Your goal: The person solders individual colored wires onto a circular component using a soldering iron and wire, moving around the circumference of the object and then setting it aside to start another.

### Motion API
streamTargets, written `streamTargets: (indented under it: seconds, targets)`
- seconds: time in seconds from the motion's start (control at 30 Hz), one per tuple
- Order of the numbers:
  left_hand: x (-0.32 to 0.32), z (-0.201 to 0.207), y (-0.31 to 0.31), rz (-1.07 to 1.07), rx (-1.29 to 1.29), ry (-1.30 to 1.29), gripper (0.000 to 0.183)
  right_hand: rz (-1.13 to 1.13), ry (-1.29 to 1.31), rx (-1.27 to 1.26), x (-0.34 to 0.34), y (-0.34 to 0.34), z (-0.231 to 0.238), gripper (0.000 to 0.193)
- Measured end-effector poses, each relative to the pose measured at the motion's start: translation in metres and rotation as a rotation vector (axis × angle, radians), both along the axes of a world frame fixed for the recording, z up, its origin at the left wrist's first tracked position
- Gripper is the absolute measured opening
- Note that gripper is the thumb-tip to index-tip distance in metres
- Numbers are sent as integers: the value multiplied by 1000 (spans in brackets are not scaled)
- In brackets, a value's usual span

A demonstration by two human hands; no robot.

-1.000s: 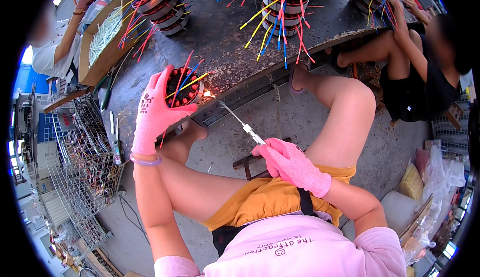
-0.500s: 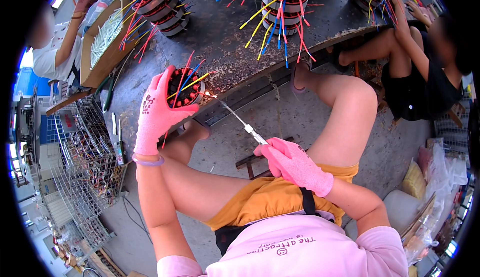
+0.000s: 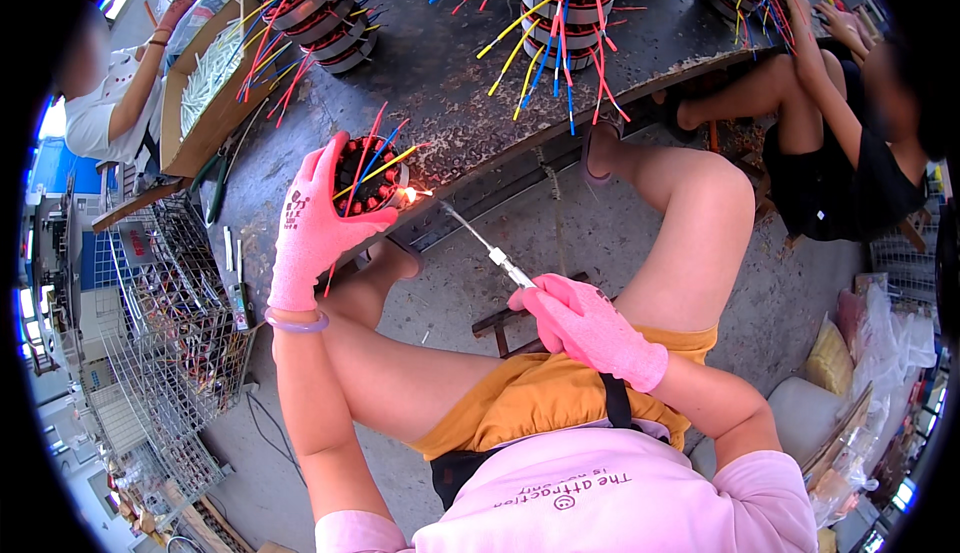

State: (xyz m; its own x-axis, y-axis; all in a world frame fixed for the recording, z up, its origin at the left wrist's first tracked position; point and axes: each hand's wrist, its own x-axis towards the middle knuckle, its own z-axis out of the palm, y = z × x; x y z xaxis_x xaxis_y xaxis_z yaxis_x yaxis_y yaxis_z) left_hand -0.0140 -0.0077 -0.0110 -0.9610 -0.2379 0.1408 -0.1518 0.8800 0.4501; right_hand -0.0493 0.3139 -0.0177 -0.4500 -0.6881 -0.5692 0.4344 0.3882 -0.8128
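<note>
My left hand (image 3: 310, 213), in a pink glove, grips a motor stator (image 3: 372, 185) at the bench edge, with the thumb below and fingers along its left side. Red, blue and yellow lead wires stick out from the stator's face. Closed around the white handle of a slim torch (image 3: 512, 268) is my right hand (image 3: 590, 328), also in a pink glove. The torch's thin metal tube points up and left at the stator. An orange flame (image 3: 410, 194) burns between the tube's tip and the stator's right edge.
Stacks of stators (image 3: 570, 13) with coloured leads stand on the dark, worn bench (image 3: 450, 83). A cardboard box (image 3: 190, 148) of white sleeves sits at its left end. Wire baskets (image 3: 170, 353) are at the left. One person works on each side; plastic bags (image 3: 880, 363) lie at the right.
The flame at the stator's edge has grown larger and brighter. My hands have hardly moved. The raised hand of the person at the left has shifted slightly.
</note>
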Motion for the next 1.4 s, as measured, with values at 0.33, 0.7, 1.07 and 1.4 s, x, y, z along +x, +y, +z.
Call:
streamTargets:
  seconds: [0.33,0.7,1.07,1.4]
  targets:
    - [0,0,1,1,11,-8,99,5,-17,20,-1,0,4,36]
    - [1,-2,-2,-10,-6,0,99,-13,5,-4,1,1,-3,37]
    - [1,-2,-1,-5,-1,-6,99,2,23,4,1,0,-1,37]
    - [1,-2,1,12,-4,16,100,-23,-27,9,0,4,2,37]
